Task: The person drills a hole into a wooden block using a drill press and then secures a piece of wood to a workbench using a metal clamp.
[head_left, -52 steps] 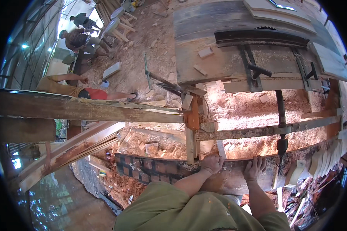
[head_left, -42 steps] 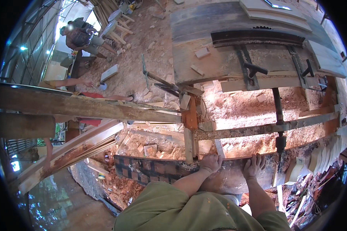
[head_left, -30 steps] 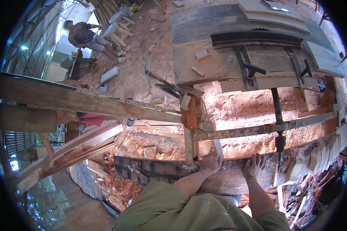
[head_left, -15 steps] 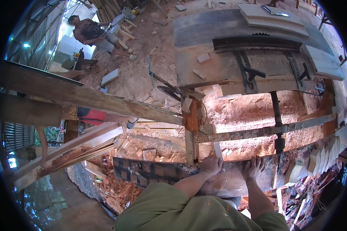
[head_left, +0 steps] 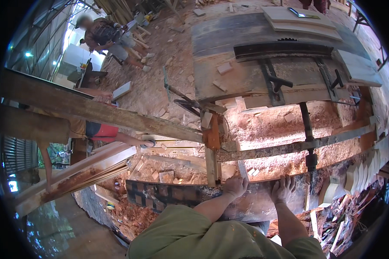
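Observation:
A long, worn dark wooden plank [head_left: 250, 203] lies crosswise right in front of me. My left hand [head_left: 235, 187] leans on its far edge, beside a wooden post [head_left: 211, 166], with its fingers reaching to the rim. To the right, my right hand [head_left: 283, 189] rests on the same edge, fingers stretched and slightly apart. Neither hand holds a loose thing. Beyond the plank, a metal bar [head_left: 272, 150] runs crosswise, joined by a dark upright rod [head_left: 307, 125]. Several curved pale wood pieces [head_left: 354, 177] stand in a row at the plank's right end.
Across the gap stands a wooden worktable [head_left: 229, 39] with a black metal fence [head_left: 285, 51], boards [head_left: 298, 21] and a phone-like object [head_left: 304, 13]. A long beam [head_left: 103, 113] crosses the left. One person [head_left: 101, 36] stands far left; another person's leg [head_left: 132, 139] shows below the beam.
My hands stay on the plank. The view has shifted slightly. The far-left person has moved and turned, and the other person's leg and arm show more beside the beam.

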The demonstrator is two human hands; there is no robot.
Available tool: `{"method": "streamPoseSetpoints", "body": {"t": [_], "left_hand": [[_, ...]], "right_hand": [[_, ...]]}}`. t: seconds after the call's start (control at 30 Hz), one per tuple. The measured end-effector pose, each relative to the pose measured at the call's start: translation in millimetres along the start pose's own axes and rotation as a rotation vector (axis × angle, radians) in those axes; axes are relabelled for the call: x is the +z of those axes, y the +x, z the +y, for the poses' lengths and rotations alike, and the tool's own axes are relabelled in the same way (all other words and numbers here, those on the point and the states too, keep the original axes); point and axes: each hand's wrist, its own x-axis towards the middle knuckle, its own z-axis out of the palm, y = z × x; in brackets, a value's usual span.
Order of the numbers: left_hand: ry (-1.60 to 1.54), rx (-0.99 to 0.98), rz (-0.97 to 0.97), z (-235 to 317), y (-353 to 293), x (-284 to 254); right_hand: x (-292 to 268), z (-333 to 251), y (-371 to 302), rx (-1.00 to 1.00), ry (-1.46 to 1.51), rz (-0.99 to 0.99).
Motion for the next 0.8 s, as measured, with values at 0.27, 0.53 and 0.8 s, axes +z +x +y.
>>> {"method": "streamPoseSetpoints", "body": {"t": [0.27,0.53,0.8], "left_hand": [[-0.028,0.034,0.14,-5,1,16],[-0.023,0.045,0.193,-10,1,24],[-0.044,0.068,0.214,-8,1,20]], "right_hand": [[4,3,-1,-0.011,-0.002,0.013],[6,3,0,0.002,-0.005,-0.005],[8,4,0,-0.014,-0.025,0.045]]}}
